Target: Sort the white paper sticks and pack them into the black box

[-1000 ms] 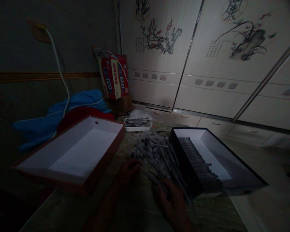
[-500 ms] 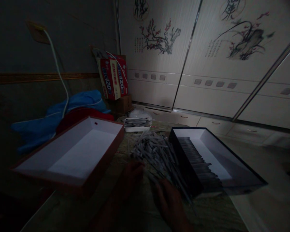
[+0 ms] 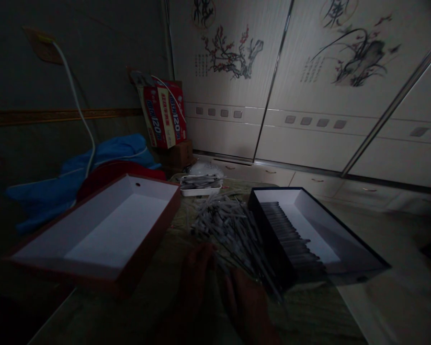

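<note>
My left hand [image 3: 197,268] is low in the middle, its fingers curled together; what they hold, if anything, is lost in the dark. Just right of it, my right hand [image 3: 247,299] has its fingers closed around a thin pen-like stick [image 3: 222,267], whose pale end shows at the fingertips. Beyond both hands lies a loose pile of grey and clear pen-like sticks [image 3: 226,223]. A dark-edged box [image 3: 348,235] stands to the right, with a row of dark pen-like sticks [image 3: 289,235] laid along its left side.
At the left stands a red-brown box [image 3: 107,230] with a white inside. A white tray [image 3: 201,191] of sticks sits at the table's far end. Behind are a red chair back [image 3: 120,170], blue cloth [image 3: 104,153], a red carton [image 3: 163,115] and sliding cabinet doors [image 3: 230,136].
My hands have drawn a little closer together, the right one turning its fingers inward. The whole view has shifted slightly; the boxes and the pile look the same.
</note>
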A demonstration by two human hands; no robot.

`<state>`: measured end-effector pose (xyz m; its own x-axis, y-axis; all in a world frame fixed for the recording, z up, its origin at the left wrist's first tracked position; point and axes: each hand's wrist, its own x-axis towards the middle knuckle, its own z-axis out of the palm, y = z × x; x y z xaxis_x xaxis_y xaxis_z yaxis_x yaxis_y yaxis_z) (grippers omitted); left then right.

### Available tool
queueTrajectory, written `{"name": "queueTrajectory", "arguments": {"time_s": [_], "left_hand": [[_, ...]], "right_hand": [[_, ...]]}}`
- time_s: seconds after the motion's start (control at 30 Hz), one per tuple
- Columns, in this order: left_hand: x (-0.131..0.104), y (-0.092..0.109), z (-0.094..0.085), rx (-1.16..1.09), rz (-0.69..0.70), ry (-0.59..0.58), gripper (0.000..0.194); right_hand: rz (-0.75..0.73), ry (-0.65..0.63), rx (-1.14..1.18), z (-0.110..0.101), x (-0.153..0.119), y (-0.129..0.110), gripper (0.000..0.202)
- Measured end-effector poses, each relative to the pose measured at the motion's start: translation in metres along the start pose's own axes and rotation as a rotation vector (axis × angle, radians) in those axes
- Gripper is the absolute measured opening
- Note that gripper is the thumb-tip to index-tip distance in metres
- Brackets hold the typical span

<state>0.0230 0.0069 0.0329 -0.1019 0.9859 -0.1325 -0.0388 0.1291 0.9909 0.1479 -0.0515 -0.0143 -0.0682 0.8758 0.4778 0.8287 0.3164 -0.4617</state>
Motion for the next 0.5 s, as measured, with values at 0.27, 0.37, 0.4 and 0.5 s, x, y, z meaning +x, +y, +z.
{"name": "queueTrajectory", "arguments": {"time_s": [0.27,0.37,0.4,0.5], "left_hand": [[0.004,-0.010,0.000,-0.040,-0.011,-0.038,0.032],[0.007,-0.019,0.000,-0.062,-0.029,-0.069,0.031],[0.008,-0.022,0.000,-0.072,-0.037,-0.068,0.031],[0.009,-0.031,0.000,-0.099,-0.051,-0.040,0.028]], "right_hand": [[-0.075,0.113,-0.183,0.007,-0.001,0.003,0.024],[-0.064,0.110,-0.211,0.012,-0.002,0.003,0.025],[-0.065,0.109,-0.207,0.013,-0.002,0.003,0.024],[-0.054,0.105,-0.161,0.015,-0.002,-0.001,0.024]]}}
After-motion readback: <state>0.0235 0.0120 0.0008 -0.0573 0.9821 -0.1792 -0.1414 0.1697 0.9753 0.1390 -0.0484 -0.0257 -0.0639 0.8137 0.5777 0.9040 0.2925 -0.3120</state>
